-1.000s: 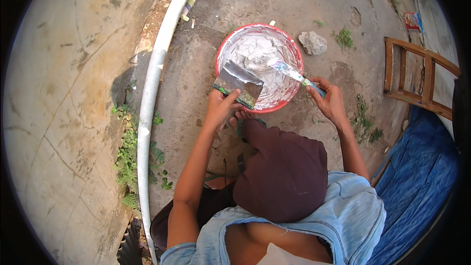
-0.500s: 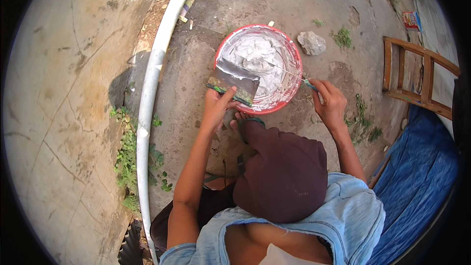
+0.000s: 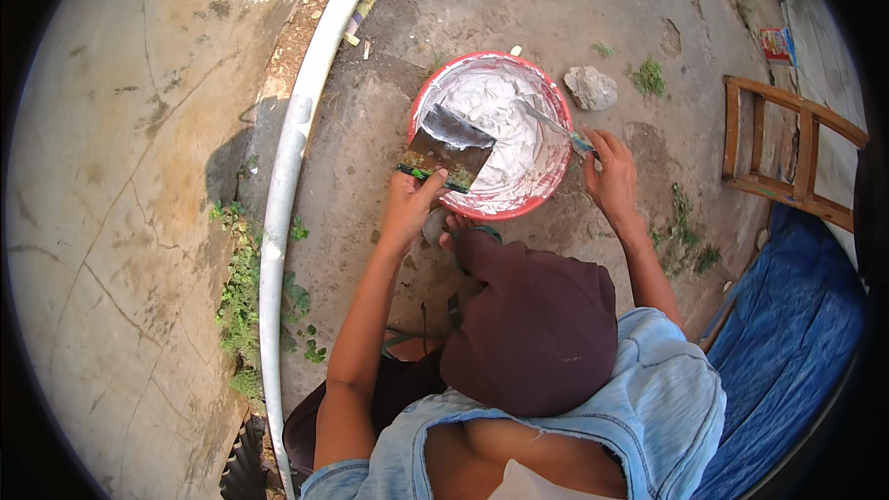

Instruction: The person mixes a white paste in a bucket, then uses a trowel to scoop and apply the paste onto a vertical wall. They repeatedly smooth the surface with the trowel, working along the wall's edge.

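Note:
A round red basin (image 3: 498, 215) on the ground holds thick white paste (image 3: 519, 143), smeared up its inner wall. My left hand (image 3: 407, 204) is closed on the green-and-black edge of a wide, flat plastering blade (image 3: 454, 150), held over the basin's near left part. White paste coats the blade's far edge. In my right hand (image 3: 611, 174), at the basin's right rim, is the handle of a narrower putty knife (image 3: 550, 120). Its blade reaches over the rim, with the tip at the paste.
A pale stone (image 3: 591, 89) lies right of the basin. A long white pipe (image 3: 280, 194) runs along the left beside a concrete wall and green weeds (image 3: 239, 306). At right are a wooden frame (image 3: 787, 181) and a blue tarp (image 3: 787, 306). My foot (image 3: 449, 231) is close to the basin.
My right hand has moved slightly inward and the putty knife's blade has turned to show more of its flat face. The left hand's blade has tilted a little over the basin.

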Available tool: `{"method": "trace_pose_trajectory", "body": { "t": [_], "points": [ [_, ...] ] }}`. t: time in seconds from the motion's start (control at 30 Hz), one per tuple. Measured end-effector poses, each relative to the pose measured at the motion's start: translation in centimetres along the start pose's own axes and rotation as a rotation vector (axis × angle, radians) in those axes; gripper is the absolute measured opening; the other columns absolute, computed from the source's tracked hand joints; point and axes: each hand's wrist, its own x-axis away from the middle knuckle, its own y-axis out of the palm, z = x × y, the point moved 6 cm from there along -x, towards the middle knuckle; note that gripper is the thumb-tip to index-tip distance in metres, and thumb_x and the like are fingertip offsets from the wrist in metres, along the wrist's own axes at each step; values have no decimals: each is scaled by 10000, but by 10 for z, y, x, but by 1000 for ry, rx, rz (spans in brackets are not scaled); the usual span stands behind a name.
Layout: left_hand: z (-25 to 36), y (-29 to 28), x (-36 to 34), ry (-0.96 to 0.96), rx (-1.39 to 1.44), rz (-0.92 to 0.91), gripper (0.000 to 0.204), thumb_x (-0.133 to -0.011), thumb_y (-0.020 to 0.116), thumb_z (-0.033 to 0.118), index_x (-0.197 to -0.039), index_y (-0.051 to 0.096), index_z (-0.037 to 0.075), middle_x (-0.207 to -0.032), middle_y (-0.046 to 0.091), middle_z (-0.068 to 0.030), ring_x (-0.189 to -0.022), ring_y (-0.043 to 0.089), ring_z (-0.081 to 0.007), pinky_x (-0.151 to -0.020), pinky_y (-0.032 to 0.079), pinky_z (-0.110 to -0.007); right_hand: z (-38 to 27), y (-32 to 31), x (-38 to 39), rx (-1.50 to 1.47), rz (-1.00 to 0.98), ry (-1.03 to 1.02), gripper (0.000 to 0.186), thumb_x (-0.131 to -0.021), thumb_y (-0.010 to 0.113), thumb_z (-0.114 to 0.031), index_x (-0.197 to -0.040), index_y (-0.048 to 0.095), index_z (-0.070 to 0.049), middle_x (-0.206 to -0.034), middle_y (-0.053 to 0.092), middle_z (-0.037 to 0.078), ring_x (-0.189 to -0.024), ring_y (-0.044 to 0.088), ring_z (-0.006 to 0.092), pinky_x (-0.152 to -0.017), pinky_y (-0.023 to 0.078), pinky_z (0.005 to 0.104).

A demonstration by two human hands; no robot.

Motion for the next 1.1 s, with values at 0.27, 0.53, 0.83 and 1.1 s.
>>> {"method": "trace_pose_trajectory", "body": {
  "t": [0.27, 0.53, 0.83, 1.1],
  "points": [
    [48, 36, 22, 671, -838, 94, 469, -745, 739, 35, -1207, 674, 80, -986, 554, -64, -968, 583, -217, -939, 506, -381, -49, 61, 25, -1052, -413, 591, 207, -914, 684, -211, -1000, 687, -22, -703, 620, 21, -641, 542, 74, -596, 439, 263],
    [63, 43, 37, 966, -1121, 212, 629, -629, 798, 190, -1244, 682, 126, -998, 476, -77, -996, 513, -275, -1059, 404, -511, -52, 84, 56, -956, -839, 529, 196, -953, 648, -213, -956, 678, -19, -714, 617, -29, -652, 536, 36, -591, 438, 235],
    [52, 51, 37, 866, -965, 177, 669, -603, 785, 73, -1259, 670, 134, -985, 483, -78, -971, 511, -283, -1025, 444, -497, -115, 83, 45, -1329, -1034, 482, 265, -964, 639, -264, -1042, 679, -14, -864, 684, 17, -728, 595, 72, -638, 471, 239],
    [50, 51, 39, 988, -1190, 209, 554, -679, 716, 83, -1231, 689, 129, -1111, 582, -74, -1069, 531, -269, -1052, 416, -497, -63, 17, 2, -644, -325, 316, 121, -893, 642, -110, -972, 699, -39, -837, 673, 57, -670, 556, 129, -614, 463, 283]
  ]
}}
